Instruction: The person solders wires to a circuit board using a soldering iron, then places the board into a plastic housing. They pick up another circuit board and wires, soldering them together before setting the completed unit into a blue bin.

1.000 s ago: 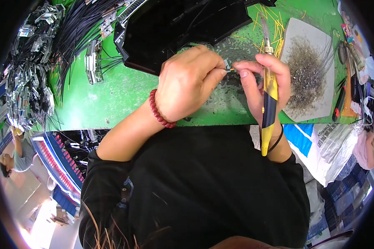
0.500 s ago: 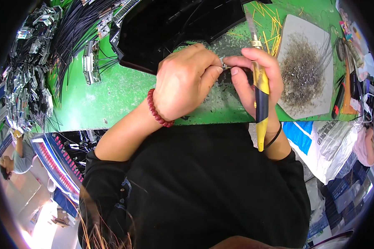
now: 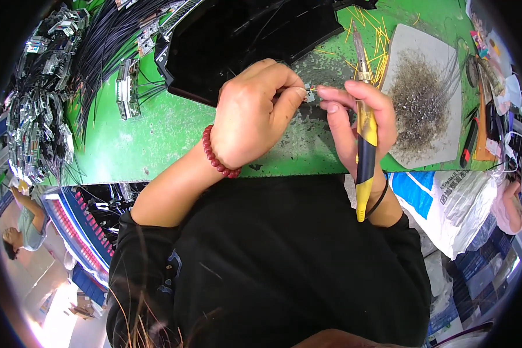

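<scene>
Between the thumb and fingers of my left hand [image 3: 250,116] is a small silvery metal part [image 3: 310,94], mostly covered by the fingertips. A fine yellowish bit shows at its right side, too small to name. My right hand [image 3: 343,134] keeps a yellow and black soldering iron [image 3: 366,152] upright across its palm and fingers, tip pointing away from me. The right forefinger and thumb are apart, close to the metal part; whether a fingertip touches it I cannot tell. A black glossy tray-like sheet [image 3: 238,37] lies just beyond my left hand.
Thin yellow tubes [image 3: 379,55] are scattered beside a grey board [image 3: 405,49] covered in dark residue. Black cables [image 3: 107,40] and a heap of metal connectors [image 3: 32,119] fill the left of the green table [image 3: 174,142]. One metal piece [image 3: 127,88] stands apart. Tools [image 3: 482,124] lie far right.
My right fingers have drawn back slightly from the small part and parted, exposing more of it. The soldering iron has shifted a little toward me. My left hand has barely moved.
</scene>
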